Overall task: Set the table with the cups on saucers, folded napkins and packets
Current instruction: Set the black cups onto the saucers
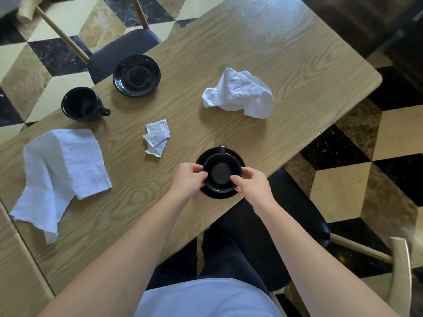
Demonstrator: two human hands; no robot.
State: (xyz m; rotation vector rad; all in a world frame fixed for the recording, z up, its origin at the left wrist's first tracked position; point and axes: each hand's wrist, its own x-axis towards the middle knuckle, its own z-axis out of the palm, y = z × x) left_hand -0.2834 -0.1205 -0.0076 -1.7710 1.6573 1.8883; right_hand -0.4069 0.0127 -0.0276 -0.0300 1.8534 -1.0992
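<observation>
Black is the cup (221,173), and it sits on a black saucer (238,156) near the close edge of the wooden worktop (229,53). The left hand (187,179) and right hand (250,185) hold it, fingers curled round its sides. Three packets (157,138) lie just beyond. Another cup (81,104) stands beside an empty saucer (136,75). One napkin (61,170) lies left, one crumpled napkin (239,93) farther back.

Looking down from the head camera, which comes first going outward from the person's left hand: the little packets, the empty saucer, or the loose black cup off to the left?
From the left hand, nearest first:
1. Packets, just beyond the hand, mid-table.
2. Loose black cup, far left near the table edge.
3. Empty saucer, at the far edge by the chair.
Cup and saucer are nearly level; the cup's handle reaches slightly closer.
</observation>
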